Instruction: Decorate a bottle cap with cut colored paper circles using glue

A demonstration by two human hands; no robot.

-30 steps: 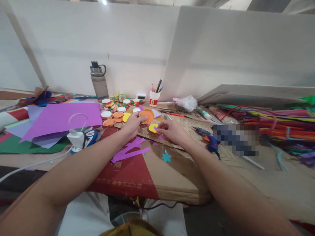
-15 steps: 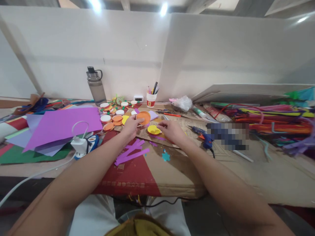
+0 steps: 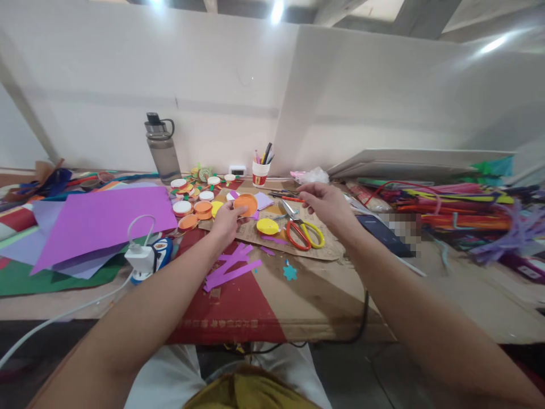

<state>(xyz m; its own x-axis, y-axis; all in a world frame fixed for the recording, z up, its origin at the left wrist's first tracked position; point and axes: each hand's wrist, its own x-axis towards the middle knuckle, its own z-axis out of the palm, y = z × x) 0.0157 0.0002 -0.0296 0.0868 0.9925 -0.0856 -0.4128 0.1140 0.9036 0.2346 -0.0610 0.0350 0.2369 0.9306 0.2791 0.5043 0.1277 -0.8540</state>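
Note:
My left hand (image 3: pixel 227 220) holds a round orange disc (image 3: pixel 246 205) by its edge. To the right of it a yellow disc (image 3: pixel 268 227) lies on the brown cardboard sheet, touched by neither hand. My right hand (image 3: pixel 321 203) is farther out, its fingertips closed at the near end of a thin red pen (image 3: pixel 293 199). Just below that hand are scissors (image 3: pixel 305 228) with one red and one yellow handle, blades pointing away. Purple paper strips (image 3: pixel 232 270) and a teal snowflake-like cutout (image 3: pixel 290 271) lie nearer to me.
White and orange discs (image 3: pixel 203 209) cluster left of centre, before a grey bottle (image 3: pixel 164 153). Purple sheets (image 3: pixel 110 218) and a white plug adapter (image 3: pixel 139 257) are left. A pen cup (image 3: pixel 260 173) stands at the back. Right are a dark phone (image 3: pixel 385 234) and coloured strips (image 3: pixel 468 210).
My right hand has moved away from the yellow disc, up and right to the red pen. The scissors now show, while the blue glue gun is hidden. My left hand still holds the orange disc.

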